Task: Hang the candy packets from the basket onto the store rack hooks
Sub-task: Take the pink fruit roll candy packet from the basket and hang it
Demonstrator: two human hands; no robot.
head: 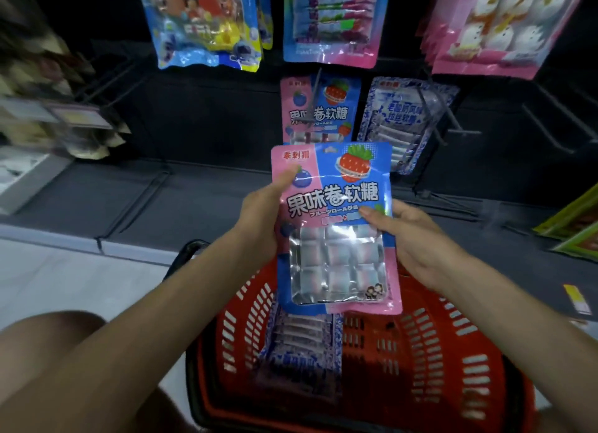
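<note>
The pink-and-blue candy packet (pixel 336 225) is held upright at center, above the red basket (pixel 437 351) at 6 o'clock. The left hand (pixel 259 225) grips its 9 o'clock edge and the right hand (pixel 411 238) its 3 o'clock edge, each thumb pressed on the front. A blue-and-white packet (pixel 301 345) lies in the basket, and at 12 o'clock a matching packet (pixel 318 109) hangs on the dark rack (pixel 210 115), seemingly from a hook, beside another blue-and-white one (pixel 407 115).
</note>
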